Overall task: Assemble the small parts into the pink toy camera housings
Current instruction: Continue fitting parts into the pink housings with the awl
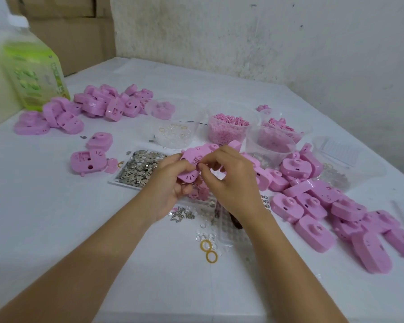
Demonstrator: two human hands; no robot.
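Observation:
My left hand (170,180) grips a pink toy camera housing (193,164) above the middle of the table, its inner side turned up. My right hand (229,176) reaches over it, thumb and forefinger pinched together at the housing's inside; whatever small part they hold is too small to make out. Under the hands lie more pink pieces, partly hidden. A white tray of small metal contacts (138,169) sits just left of my left hand. Loose screws (182,214) and two yellow rings (209,251) lie on the white table (79,229) near my wrists.
Pink housings are piled at the right (336,210) and at the back left (103,103); two lie open at left (88,160). Clear tubs hold pink pellets (229,129), clear lenses (175,134) and pink parts (271,142). A green-labelled jug (30,73) stands at far left.

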